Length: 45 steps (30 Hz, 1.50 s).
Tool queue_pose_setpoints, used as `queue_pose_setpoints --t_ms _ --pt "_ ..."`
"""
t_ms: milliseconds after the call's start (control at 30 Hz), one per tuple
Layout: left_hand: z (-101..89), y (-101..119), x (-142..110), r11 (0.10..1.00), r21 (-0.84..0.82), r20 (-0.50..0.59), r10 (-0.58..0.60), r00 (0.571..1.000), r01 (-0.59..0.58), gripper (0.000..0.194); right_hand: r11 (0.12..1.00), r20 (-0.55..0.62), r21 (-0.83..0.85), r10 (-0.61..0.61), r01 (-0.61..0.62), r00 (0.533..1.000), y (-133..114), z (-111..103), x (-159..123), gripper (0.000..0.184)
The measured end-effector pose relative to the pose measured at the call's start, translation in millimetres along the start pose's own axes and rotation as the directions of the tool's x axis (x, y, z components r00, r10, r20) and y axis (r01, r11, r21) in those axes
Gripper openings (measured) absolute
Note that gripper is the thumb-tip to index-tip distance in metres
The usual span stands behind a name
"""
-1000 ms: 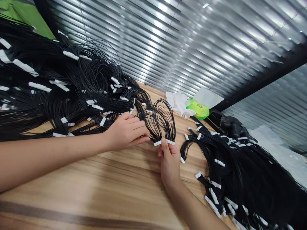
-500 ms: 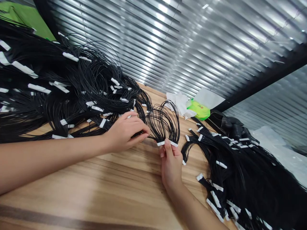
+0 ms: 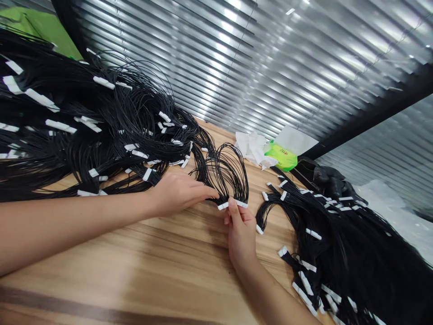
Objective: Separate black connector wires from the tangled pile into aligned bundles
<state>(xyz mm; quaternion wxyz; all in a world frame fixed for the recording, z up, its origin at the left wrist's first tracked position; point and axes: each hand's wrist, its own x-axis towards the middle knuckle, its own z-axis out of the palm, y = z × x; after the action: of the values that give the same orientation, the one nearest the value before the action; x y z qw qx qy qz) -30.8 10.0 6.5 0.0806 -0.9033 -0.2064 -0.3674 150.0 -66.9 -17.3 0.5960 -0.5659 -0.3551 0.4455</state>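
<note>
1 white connector (image 3: 242, 204) is being pinched by the right hand (image 3: 241, 230), whose thumb is pressing on its middle while the other fingers are curling underneath. The connector is sitting just above the table (image 3: 162, 271) or on it; which of the 2 cannot be told. Black wires (image 3: 233, 158) are running from its far edge and arching in a loose loop beyond both hands.

The left hand (image 3: 181, 192) is reaching in from the side, palm down, its fingers lying nearly straight and close together. Their tips are pointing at the connector's left end, right beside the wires. Whether they are gripping any wires cannot be told, since the thumb is being hidden.

To the left, 1 large pile (image 3: 135, 108) of black wires is spreading over the table, with many white connectors showing among the strands. To the right, a 2nd pile (image 3: 358, 257) is trailing toward the near edge, also showing many white ends. 1 short bundle (image 3: 270, 203) is curving out of it toward the right hand, ending in a white connector just beside the wrist side of that hand.

Beyond the hands, crumpled white paper (image 3: 252, 146) and 1 bright green pack (image 3: 282, 158) are lying together near a ribbed metal wall (image 3: 203, 54).
</note>
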Motion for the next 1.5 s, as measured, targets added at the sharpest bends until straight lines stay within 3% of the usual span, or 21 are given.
queue_pose_setpoints --t_ms 300,500,633,800,1033,1333,1500 --pt "-2.5 -2 2 0.994 0.023 -0.036 0.104 0.994 -0.103 0.027 0.999 0.002 -0.039 -0.001 0.001 1.000 -1 0 0 0.044" --pt "-3.4 0 4 0.995 -0.004 -0.026 0.098 0.995 -0.098 0.024 0.998 0.010 -0.058 -0.012 0.012 1.000 -2 1 -1 0.044" --pt "-3.0 2 6 0.998 -0.016 0.042 0.057 0.997 -0.056 0.021 0.997 0.010 -0.076 -0.019 0.019 1.000 -3 1 0 0.044" --pt "-2.6 7 8 0.992 -0.090 0.163 -0.070 0.984 0.085 0.019 0.993 0.039 -0.110 -0.025 0.029 0.999 -3 2 0 0.043" --pt "-4.4 8 7 0.874 -0.332 0.357 -0.233 0.905 0.356 0.014 0.990 0.046 -0.140 -0.007 0.013 0.999 -6 2 -1 0.042" --pt "-2.8 8 3 0.924 -0.308 0.204 -0.169 0.964 0.227 0.021 0.990 0.048 -0.141 -0.021 0.027 0.999 -5 1 -1 0.044" --pt "-5.0 9 5 0.895 -0.363 0.330 -0.139 0.934 0.261 0.020 0.983 0.080 -0.183 -0.019 0.033 0.997 -6 1 -1 0.044"
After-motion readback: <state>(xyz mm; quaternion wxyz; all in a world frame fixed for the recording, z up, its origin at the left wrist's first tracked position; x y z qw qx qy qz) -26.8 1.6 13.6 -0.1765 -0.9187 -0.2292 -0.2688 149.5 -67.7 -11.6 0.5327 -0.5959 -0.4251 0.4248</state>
